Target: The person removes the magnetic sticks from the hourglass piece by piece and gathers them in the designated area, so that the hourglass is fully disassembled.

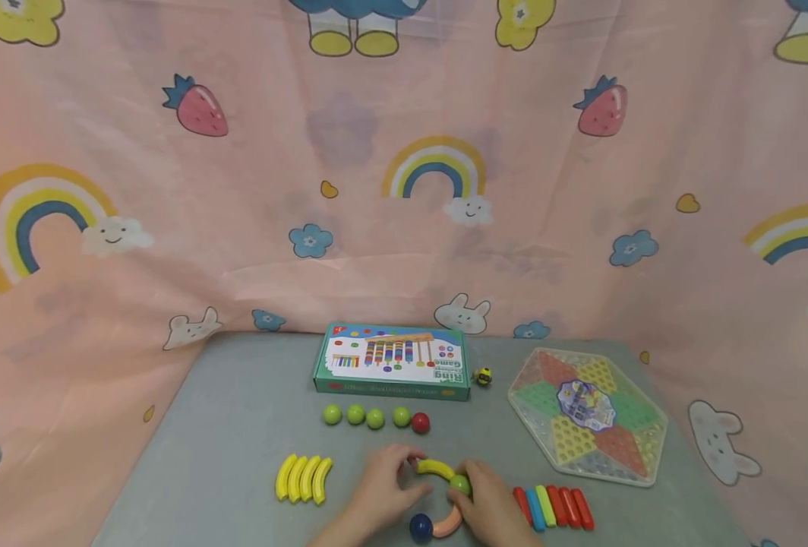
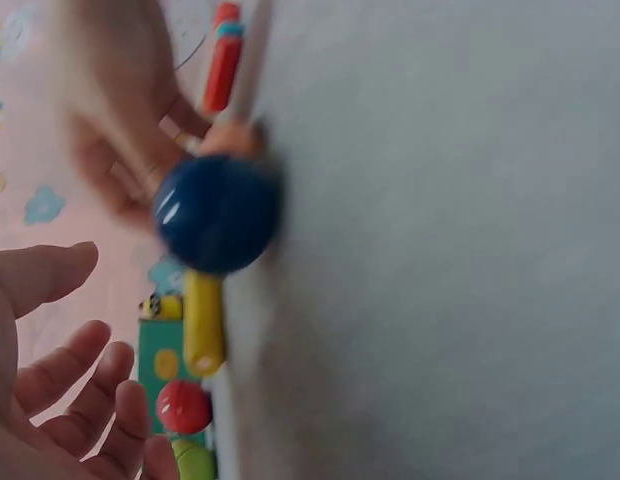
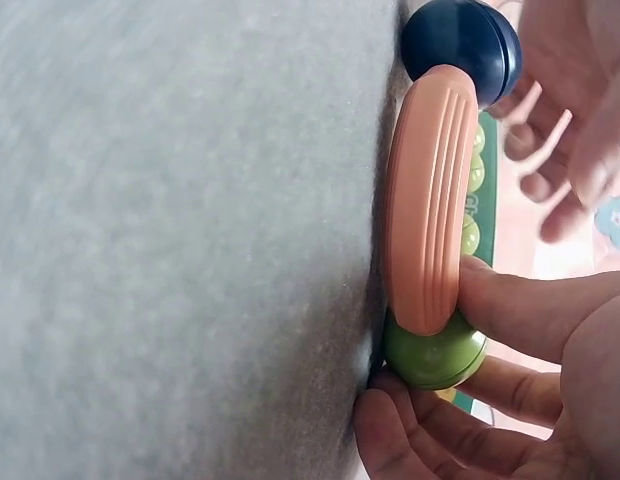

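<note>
Magnetic-looking toy pieces form an open arc on the grey table: a yellow curved rod, a green ball, a peach curved rod with grooves, and a dark blue ball at the near end. Thumb and fingers of my right hand grip the green ball where the two rods meet. My left hand hovers left of the arc, its fingers loosely bent and holding nothing, close to the yellow rod's free end. In the left wrist view, a gap separates these fingers from the blue ball.
Several yellow curved rods lie to the left. Green balls and a red ball line up behind. Straight coloured sticks lie right. Farther back are a game box, a small bee-like toy and a hexagonal board.
</note>
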The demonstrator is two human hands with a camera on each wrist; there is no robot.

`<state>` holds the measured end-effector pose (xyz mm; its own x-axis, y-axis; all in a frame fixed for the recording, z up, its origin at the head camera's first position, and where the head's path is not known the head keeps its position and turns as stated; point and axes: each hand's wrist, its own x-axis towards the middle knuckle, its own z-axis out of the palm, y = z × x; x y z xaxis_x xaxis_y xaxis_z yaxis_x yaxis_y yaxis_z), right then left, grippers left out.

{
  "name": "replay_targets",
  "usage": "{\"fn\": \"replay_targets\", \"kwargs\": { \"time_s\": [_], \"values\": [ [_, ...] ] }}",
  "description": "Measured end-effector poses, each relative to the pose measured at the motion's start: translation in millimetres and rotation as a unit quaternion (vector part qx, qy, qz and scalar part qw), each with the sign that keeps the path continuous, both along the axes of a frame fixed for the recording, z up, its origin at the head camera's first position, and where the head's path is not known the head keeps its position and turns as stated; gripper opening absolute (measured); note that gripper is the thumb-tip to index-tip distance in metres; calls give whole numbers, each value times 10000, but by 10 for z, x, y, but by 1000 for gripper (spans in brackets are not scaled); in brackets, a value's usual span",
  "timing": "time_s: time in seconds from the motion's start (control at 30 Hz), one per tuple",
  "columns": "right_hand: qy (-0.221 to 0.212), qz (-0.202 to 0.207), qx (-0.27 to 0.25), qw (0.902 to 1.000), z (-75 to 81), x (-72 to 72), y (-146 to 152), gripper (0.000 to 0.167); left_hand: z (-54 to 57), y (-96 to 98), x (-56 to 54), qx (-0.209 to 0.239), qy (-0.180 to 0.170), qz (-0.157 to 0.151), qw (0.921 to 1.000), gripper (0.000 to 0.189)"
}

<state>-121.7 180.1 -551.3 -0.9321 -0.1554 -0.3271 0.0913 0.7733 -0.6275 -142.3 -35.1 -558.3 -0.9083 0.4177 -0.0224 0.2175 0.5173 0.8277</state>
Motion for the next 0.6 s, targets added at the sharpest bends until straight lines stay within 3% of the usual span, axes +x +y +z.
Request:
{"fn": "replay_targets", "kwargs": {
  "time_s": [0.17,0.33,0.6],
  "values": [
    [152,37,-1,9999,-11,16,3,26,-122,37,192,-117,-531,-340,9979,31],
    [195,3,13,9998,-12,23,1,27,-230,80,275,-273,-1006,-626,9926,31],
    [100,-40,37,9999,11,21,-4,27,-255,92,287,-447,-854,-842,9918,24]
  ]
}}
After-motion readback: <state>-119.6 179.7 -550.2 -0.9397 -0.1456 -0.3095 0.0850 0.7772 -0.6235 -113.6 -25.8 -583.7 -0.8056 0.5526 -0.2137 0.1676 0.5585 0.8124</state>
